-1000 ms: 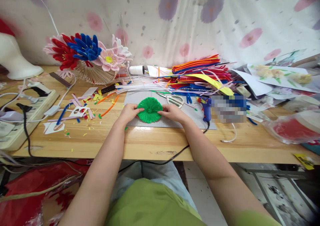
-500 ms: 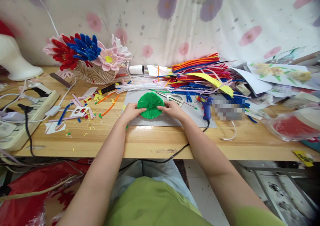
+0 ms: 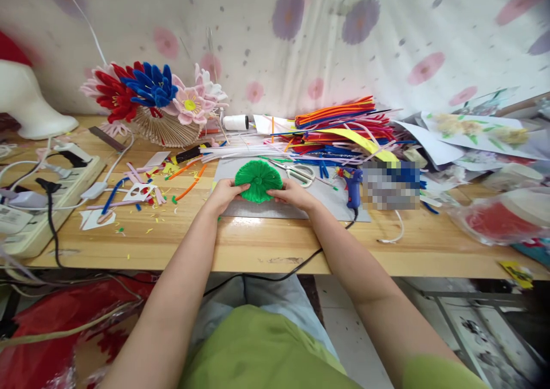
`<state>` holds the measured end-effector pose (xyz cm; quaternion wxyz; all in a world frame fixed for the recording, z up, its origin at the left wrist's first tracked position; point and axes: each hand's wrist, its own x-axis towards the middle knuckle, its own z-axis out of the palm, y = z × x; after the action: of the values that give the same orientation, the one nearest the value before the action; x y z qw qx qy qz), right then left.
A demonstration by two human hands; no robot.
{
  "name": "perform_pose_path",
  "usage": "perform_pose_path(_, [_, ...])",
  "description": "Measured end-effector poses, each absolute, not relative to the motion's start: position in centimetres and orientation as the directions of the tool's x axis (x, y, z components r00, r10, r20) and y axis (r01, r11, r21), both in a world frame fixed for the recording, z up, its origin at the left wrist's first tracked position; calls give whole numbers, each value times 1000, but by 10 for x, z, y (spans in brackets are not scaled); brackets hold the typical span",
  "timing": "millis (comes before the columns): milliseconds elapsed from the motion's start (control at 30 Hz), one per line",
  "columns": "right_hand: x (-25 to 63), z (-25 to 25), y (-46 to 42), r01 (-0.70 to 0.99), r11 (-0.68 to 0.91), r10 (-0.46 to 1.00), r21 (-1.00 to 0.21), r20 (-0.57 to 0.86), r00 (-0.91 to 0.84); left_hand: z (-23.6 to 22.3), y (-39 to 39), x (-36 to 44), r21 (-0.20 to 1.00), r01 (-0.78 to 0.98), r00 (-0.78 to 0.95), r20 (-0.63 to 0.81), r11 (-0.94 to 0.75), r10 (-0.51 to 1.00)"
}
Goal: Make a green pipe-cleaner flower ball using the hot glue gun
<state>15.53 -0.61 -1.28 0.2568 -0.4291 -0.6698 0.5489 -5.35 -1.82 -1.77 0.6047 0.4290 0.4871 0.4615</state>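
Observation:
Between my hands is a round green fuzzy disc [image 3: 258,178], ribbed outward from a raised centre, which looks like pipe cleaners set side by side. My left hand [image 3: 224,196] pinches its left edge, thumb on top and the other fingers mostly hidden beneath. On the lower right edge my right hand [image 3: 295,195] has a similar pinch. The disc is held over a grey mat [image 3: 337,205]. Just behind it lie scissors [image 3: 303,174] with pale handles. A blue glue gun [image 3: 353,188] rests to the right of my right hand.
Bundled coloured pipe cleaners [image 3: 339,114] pile up at the back. Fuzzy flowers on a fan-shaped base [image 3: 165,128] stand back left. Scraps [image 3: 140,191] litter the left side beside a power strip [image 3: 55,217]. A black cord [image 3: 307,261] crosses the front edge.
My right hand's grip has shifted a little left and down along the disc's rim. The disc stays in nearly the same place, and the camera view has moved slightly.

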Motion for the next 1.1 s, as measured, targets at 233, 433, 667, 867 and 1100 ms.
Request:
perform_pose_path(233, [149, -17, -4, 278, 43, 910, -960, -77, -408, -12, -24, -43, 961, -187, 121, -184, 204, 976])
perform_pose_path(433, [144, -18, -1, 161, 79, 917, -984, 9, -399, -12, -25, -29, 936, -133, 156, -304, 325, 940])
perform_pose_path(667, [145, -11, -5, 153, 48, 891, -987, -27, -453, -7, -25, -33, 909, -170, 155, -357, 381, 921])
perform_pose_path(867, [157, -10, 1, 340, 198, 951, -920, 95, -296, -8, -26, -39, 951, -26, 158, -299, 307, 941])
perform_pose_path(1100, [158, -16, 3, 529, 250, 940, -811, 72, -334, -26, -15, -45, 855, 518, -116, 35, 31, 993])
